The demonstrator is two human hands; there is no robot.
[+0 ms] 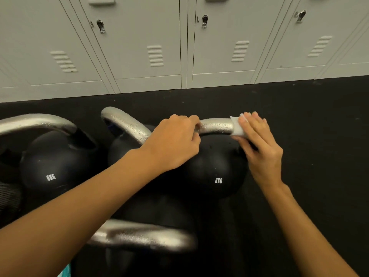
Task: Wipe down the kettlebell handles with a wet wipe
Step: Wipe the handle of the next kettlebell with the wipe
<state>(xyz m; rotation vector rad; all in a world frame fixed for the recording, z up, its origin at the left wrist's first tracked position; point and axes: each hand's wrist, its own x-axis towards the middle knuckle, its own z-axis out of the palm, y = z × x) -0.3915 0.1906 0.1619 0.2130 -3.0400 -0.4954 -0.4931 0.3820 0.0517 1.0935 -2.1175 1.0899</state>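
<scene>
Now the left hand grips the kettlebell handle (beaded with droplets). Right hand presses a wet wipe around its other end.

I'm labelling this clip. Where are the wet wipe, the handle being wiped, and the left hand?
wet wipe [237, 125]: head view, white fold under the fingers.
handle [216, 126]: head view, bare beaded middle.
left hand [175, 142]: head view, back of hand.
</scene>
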